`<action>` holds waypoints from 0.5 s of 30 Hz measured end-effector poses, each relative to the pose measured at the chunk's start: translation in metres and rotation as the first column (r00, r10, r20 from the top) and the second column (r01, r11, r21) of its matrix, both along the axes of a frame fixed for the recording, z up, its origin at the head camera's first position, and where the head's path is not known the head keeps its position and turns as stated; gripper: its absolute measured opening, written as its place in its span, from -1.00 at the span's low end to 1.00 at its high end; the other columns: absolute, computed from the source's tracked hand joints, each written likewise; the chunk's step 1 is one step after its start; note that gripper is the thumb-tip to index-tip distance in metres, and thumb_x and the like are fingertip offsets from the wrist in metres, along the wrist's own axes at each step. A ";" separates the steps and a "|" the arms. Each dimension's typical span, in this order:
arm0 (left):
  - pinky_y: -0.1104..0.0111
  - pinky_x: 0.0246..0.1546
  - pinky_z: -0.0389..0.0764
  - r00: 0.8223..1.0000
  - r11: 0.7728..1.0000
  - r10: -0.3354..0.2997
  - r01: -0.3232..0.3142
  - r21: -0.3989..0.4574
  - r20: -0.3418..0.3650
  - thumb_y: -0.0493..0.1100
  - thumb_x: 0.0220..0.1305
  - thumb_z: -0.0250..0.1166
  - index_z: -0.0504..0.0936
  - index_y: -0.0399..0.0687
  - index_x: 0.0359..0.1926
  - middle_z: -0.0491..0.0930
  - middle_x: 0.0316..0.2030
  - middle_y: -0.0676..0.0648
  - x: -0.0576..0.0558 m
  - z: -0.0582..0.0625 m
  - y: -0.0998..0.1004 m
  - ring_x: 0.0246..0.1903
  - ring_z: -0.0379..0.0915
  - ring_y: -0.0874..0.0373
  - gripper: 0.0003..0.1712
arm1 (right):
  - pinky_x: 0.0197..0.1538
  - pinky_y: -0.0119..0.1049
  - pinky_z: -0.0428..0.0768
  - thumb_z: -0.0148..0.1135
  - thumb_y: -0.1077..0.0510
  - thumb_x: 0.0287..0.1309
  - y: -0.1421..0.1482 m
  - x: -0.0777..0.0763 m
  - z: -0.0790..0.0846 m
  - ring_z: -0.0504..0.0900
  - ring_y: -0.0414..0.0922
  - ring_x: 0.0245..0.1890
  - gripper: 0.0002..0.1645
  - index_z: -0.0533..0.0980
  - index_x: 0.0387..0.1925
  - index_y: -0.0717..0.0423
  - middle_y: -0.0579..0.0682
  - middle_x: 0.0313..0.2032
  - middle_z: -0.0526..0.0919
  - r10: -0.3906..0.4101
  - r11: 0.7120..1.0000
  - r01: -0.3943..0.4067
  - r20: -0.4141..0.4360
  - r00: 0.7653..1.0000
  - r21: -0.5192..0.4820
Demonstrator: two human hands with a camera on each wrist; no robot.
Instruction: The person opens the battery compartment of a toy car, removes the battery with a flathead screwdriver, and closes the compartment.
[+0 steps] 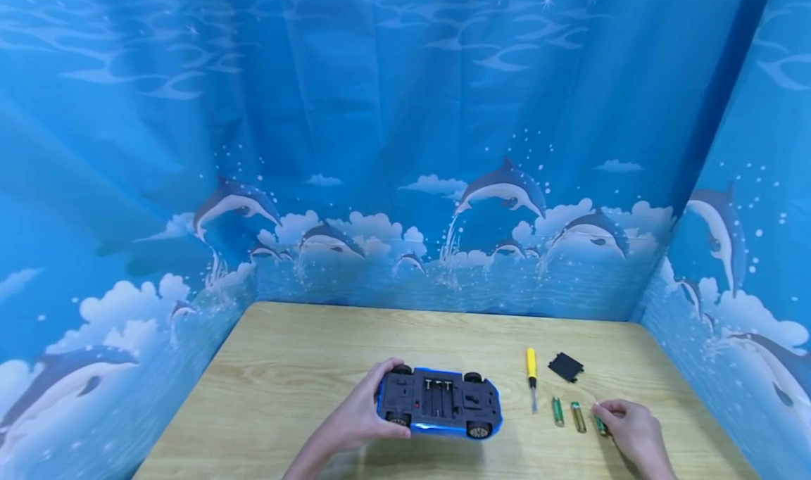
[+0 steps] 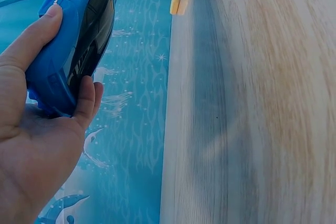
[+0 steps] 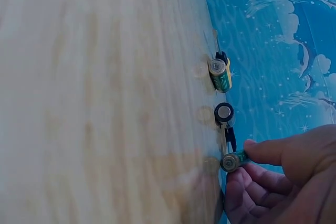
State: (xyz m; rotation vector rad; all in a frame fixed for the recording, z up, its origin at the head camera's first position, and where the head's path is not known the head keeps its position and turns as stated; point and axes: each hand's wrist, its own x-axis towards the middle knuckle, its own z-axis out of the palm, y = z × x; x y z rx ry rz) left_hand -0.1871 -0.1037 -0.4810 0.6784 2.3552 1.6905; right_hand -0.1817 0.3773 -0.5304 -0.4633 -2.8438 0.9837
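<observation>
A blue toy car [image 1: 465, 404] is gripped at its left end by my left hand [image 1: 366, 411], its black underside facing the head camera. In that underside the battery compartment [image 1: 437, 398] is uncovered, and no battery shows in it. From the left wrist view the car's blue body [image 2: 55, 51] lies between thumb and fingers. At the right, my right hand [image 1: 636, 432] pinches a green battery [image 3: 234, 160] between thumb and fingers, at or close to the tabletop. Two more batteries, one green [image 1: 557, 411] and one green-gold [image 1: 579, 417], lie to its left.
A yellow-handled screwdriver [image 1: 531, 371] lies right of the car on the wooden table [image 1: 285, 367]. Beside it is a small black battery cover [image 1: 566, 367]. Blue dolphin-print curtains [image 1: 380, 149] stand behind the table and along both sides.
</observation>
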 end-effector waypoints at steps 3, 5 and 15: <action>0.19 0.21 0.43 1.000 1.000 0.000 0.000 -0.004 -0.005 -0.26 -0.13 0.70 0.24 -0.09 0.51 0.38 0.34 -0.15 0.000 0.000 0.000 0.15 0.42 0.00 0.19 | -0.39 -0.21 0.43 0.33 0.15 0.32 -0.003 -0.002 -0.001 0.56 -0.12 -0.45 -0.67 0.66 -0.20 0.43 0.08 -0.43 0.73 -0.029 1.000 0.029 0.026 0.999 -0.002; 0.19 0.21 0.43 1.000 1.000 0.000 0.000 -0.010 -0.009 -0.25 -0.14 0.70 0.24 -0.07 0.51 0.39 0.34 -0.15 0.000 0.000 0.000 0.14 0.43 0.00 0.19 | -0.39 -0.22 0.42 0.33 0.16 0.32 -0.004 -0.003 -0.001 0.56 -0.11 -0.45 -0.68 0.66 -0.20 0.43 0.08 -0.43 0.73 -0.046 0.999 0.046 0.041 0.998 0.001; 0.19 0.22 0.43 1.000 1.000 -0.003 0.003 -0.008 -0.014 -0.21 -0.14 0.71 0.25 -0.05 0.50 0.39 0.34 -0.14 -0.001 -0.002 0.000 0.14 0.43 0.01 0.18 | -0.35 -0.17 0.46 0.37 0.15 0.29 -0.008 -0.007 0.001 0.61 -0.01 -0.37 -0.71 0.68 -0.26 0.40 0.12 -0.41 0.72 -0.065 0.998 0.064 0.056 0.996 0.027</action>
